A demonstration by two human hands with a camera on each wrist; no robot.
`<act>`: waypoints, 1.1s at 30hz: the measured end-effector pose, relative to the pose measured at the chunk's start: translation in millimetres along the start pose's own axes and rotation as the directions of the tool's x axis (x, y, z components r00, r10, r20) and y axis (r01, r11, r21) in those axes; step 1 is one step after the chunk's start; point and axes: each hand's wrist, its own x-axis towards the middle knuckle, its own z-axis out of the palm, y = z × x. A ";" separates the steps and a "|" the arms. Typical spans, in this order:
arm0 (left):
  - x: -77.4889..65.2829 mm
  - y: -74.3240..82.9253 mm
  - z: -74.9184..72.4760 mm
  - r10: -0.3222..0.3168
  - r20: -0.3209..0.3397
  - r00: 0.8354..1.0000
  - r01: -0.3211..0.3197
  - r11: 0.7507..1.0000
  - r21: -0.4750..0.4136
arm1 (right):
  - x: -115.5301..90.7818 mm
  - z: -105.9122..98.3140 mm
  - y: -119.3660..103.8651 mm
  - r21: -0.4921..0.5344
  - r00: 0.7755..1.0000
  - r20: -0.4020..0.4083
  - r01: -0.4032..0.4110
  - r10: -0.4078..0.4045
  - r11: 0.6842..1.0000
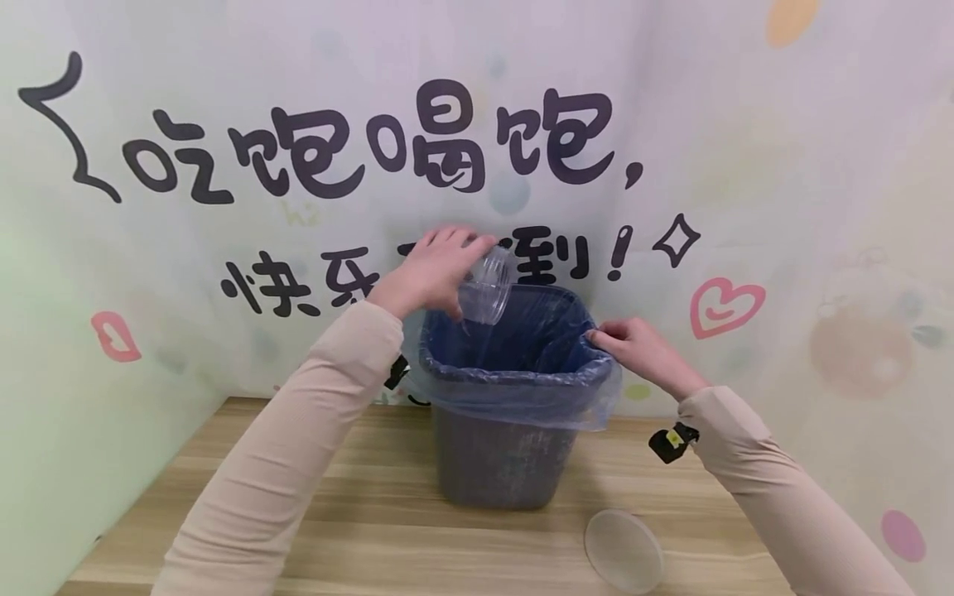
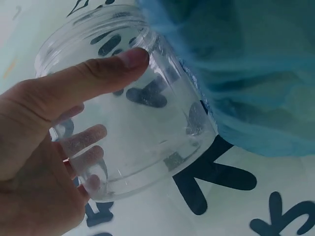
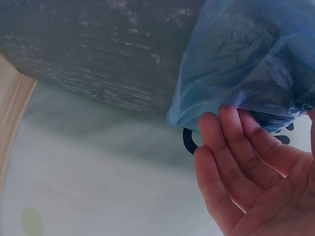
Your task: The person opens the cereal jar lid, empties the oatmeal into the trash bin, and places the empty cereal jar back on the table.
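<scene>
A clear plastic jar tilts over the left rim of a grey trash can. My left hand grips it, the thumb on one side and the fingers curled round the other, as the left wrist view shows; the jar looks see-through there. A blue trash bag lines the can and folds down outside its rim. At the right rim, my right hand holds the bag's edge, thumb at the top and fingers against the outer fold. The can's bottom is hidden from view.
A round, pale lid lies on the wooden table, in front of the can and to its right. Close behind stands a wall with large black lettering and a pink heart.
</scene>
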 end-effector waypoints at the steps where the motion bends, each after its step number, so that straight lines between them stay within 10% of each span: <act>1: -1.7 -3.0 0.1 -0.002 -0.010 1.000 0.001 0.999 -0.045 | -0.1 0.2 -0.1 0.001 1.000 -0.003 0.000 0.000 1.000; 7: -13.3 -20.3 -5.6 -0.007 -0.084 0.996 -0.011 0.977 -0.215 | 0.0 0.1 -0.1 -0.008 1.000 -0.024 0.011 -0.011 1.000; 33: -75.9 -74.2 12.1 -0.071 -0.131 0.989 0.025 0.946 -0.324 | -5.0 14.3 9.9 0.015 0.978 -0.203 0.049 -0.045 0.999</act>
